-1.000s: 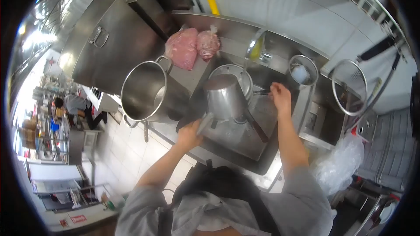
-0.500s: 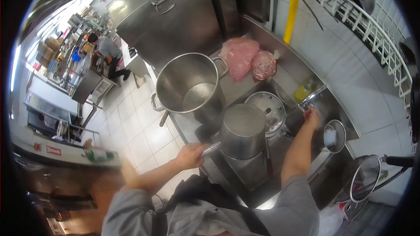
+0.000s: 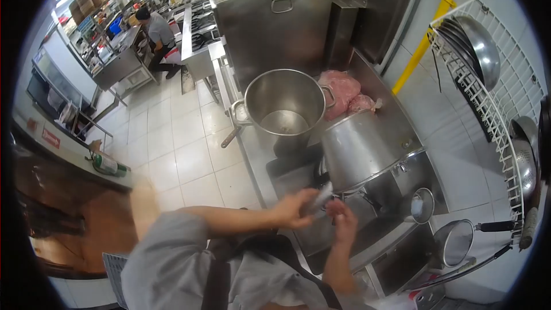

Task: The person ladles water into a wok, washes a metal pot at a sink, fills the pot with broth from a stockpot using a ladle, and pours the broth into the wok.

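Observation:
A metal pot (image 3: 357, 148) leans over the sink, its rim turned toward me and its inside hidden. My left hand (image 3: 294, 209) is closed around a pale metal handle, blurred, at the pot's near side. Close beside it is my right hand (image 3: 342, 221), raised under the pot's rim; motion blur hides how its fingers sit. Beyond them stands a tall stockpot (image 3: 285, 103) with two side handles, nothing visible in it but its bare bottom. Pink meat in a clear bag (image 3: 340, 92) lies behind, with a smaller bag (image 3: 363, 104) beside it.
A brown-handled utensil (image 3: 231, 136) juts over the counter's left edge. Right of the sink are a small strainer (image 3: 423, 206) and a larger sieve (image 3: 453, 244). A white wire rack (image 3: 488, 74) with pans hangs on the wall. Another person (image 3: 158, 37) works far left.
The pot has tipped and moved away from me over the sink. My right hand has left the tap area and come in beside my left. The view has shifted.

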`<state>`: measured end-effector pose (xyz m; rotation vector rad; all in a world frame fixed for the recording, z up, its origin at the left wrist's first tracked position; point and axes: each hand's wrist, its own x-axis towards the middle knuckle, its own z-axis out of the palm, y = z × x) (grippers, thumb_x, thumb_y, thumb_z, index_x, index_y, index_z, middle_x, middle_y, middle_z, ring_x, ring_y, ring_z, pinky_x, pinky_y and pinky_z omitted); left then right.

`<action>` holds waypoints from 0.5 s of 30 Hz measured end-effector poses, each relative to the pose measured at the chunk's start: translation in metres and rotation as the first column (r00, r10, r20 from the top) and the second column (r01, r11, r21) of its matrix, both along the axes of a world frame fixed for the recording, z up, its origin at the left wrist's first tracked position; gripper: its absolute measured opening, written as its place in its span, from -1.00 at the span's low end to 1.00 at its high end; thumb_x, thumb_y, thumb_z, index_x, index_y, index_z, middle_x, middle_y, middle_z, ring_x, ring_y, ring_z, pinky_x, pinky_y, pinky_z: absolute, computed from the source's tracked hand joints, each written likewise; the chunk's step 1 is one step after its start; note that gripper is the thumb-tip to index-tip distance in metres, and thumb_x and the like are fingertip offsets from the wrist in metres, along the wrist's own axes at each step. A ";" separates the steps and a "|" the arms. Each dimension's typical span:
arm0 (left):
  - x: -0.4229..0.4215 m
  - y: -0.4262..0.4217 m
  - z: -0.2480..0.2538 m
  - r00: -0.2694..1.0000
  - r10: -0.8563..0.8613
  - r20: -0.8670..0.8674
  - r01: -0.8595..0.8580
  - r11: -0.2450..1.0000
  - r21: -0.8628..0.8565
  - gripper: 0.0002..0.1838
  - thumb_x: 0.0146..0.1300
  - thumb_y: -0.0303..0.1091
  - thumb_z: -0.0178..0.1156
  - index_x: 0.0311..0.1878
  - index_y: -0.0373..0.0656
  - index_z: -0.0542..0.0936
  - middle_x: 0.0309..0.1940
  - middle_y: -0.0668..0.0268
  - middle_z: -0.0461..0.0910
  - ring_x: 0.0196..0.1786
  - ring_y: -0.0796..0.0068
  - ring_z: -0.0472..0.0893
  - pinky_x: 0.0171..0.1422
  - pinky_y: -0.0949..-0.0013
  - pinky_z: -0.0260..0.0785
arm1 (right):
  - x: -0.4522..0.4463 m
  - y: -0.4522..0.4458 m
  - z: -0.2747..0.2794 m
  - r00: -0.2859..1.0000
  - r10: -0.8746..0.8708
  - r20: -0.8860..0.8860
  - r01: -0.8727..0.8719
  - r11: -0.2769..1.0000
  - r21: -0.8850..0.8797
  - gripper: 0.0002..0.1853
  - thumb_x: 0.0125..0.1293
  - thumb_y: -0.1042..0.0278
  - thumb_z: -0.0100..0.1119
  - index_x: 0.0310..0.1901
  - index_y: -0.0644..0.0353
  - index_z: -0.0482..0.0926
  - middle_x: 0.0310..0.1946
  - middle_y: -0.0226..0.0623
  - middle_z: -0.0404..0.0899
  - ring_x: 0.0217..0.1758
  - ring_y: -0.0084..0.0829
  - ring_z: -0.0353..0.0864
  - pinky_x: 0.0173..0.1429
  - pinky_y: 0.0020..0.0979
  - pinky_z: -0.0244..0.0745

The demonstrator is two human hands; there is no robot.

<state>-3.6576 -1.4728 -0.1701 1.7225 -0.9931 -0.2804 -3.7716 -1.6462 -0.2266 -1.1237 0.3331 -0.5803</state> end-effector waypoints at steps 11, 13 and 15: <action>0.173 0.061 0.087 0.713 0.399 0.576 -0.454 0.889 -0.053 -0.55 0.15 -0.24 0.23 0.04 -0.32 0.52 0.00 -0.09 0.56 0.05 -0.05 0.55 0.19 0.04 0.42 | -0.078 0.019 0.005 0.654 -0.722 -0.227 0.187 0.445 -0.876 -0.65 0.18 0.40 0.39 -0.15 0.52 0.54 -0.25 -0.01 0.67 -0.19 -0.18 0.69 -0.02 -0.15 0.53; 0.247 0.071 0.084 0.640 0.544 0.542 -0.729 0.652 0.207 -0.40 0.07 -0.10 0.31 0.07 -0.37 0.51 0.09 -0.11 0.53 0.16 0.02 0.53 0.27 0.08 0.40 | -0.096 0.029 0.000 0.538 -0.810 -0.234 0.034 0.298 -0.954 -0.65 0.17 0.38 0.41 -0.18 0.53 0.56 -0.26 0.00 0.68 -0.20 -0.19 0.68 -0.04 -0.14 0.51; 0.298 0.080 0.069 0.798 0.526 0.296 -0.592 0.587 0.553 -0.50 0.02 -0.07 0.34 -0.11 -0.32 0.64 -0.02 -0.04 0.63 0.05 0.13 0.63 0.13 0.11 0.51 | -0.107 0.030 -0.017 0.446 -0.843 -0.300 -0.068 0.302 -0.951 -0.59 0.15 0.34 0.42 -0.07 0.47 0.56 -0.36 -0.03 0.67 -0.25 -0.17 0.66 -0.11 -0.18 0.52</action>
